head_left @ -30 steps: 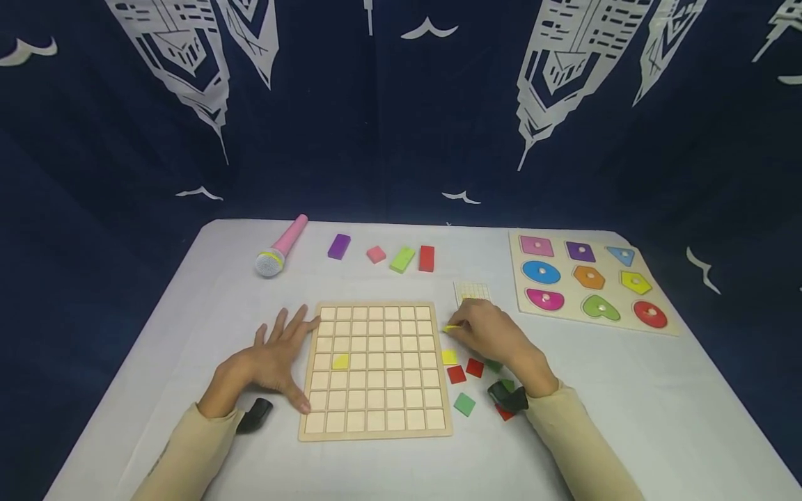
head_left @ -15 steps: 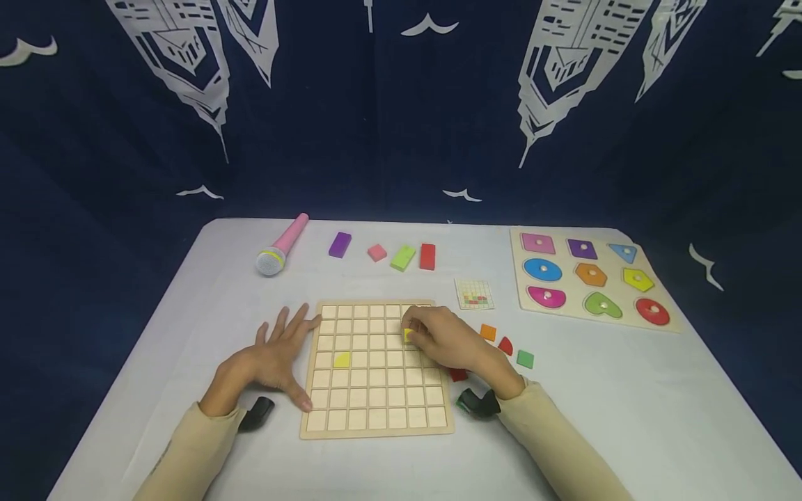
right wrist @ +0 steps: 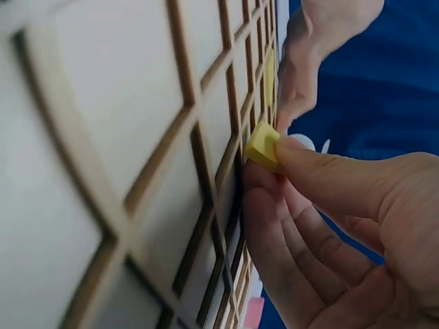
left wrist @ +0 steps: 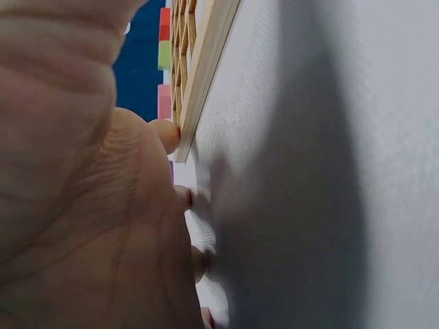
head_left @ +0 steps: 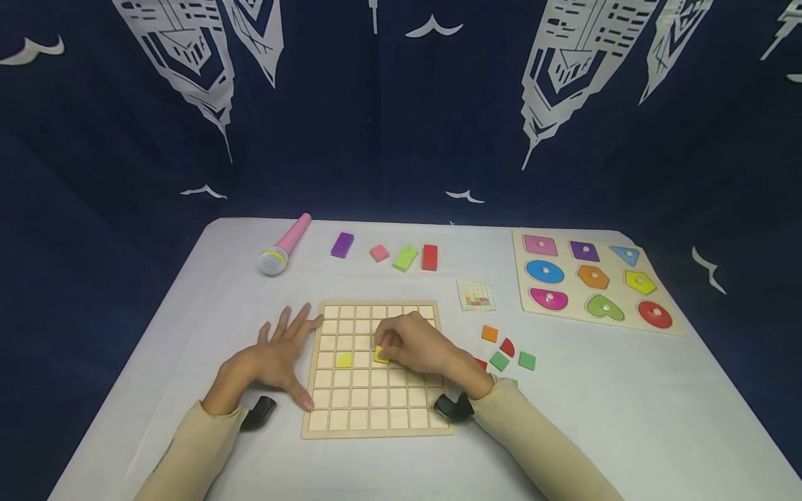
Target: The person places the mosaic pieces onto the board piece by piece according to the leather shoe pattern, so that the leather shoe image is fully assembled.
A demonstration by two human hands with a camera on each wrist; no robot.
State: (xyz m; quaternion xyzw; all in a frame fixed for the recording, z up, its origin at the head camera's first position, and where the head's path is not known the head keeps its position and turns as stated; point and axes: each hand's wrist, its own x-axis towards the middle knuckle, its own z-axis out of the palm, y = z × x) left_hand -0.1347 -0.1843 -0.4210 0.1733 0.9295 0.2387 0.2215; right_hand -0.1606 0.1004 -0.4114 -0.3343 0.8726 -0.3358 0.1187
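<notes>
Yellow and square, a small tile (head_left: 380,355) is pinched between the thumb and fingertips of the right hand (head_left: 418,347) and held tilted over a cell near the middle of the wooden grid board (head_left: 376,407); in the right wrist view the yellow tile (right wrist: 262,145) is seen touching the board's ribs at one edge, not lying flat. A second yellow tile (head_left: 343,360) is seated in a cell two columns to the left, in the same row. The left hand (head_left: 276,360) is laid flat on the white table (head_left: 207,299) with fingers spread and straight, its fingertips touching the board's left edge; nothing is held by it. Loose orange, red and green tiles (head_left: 507,355) are scattered just right of the board, near a small pattern card (head_left: 476,294).
</notes>
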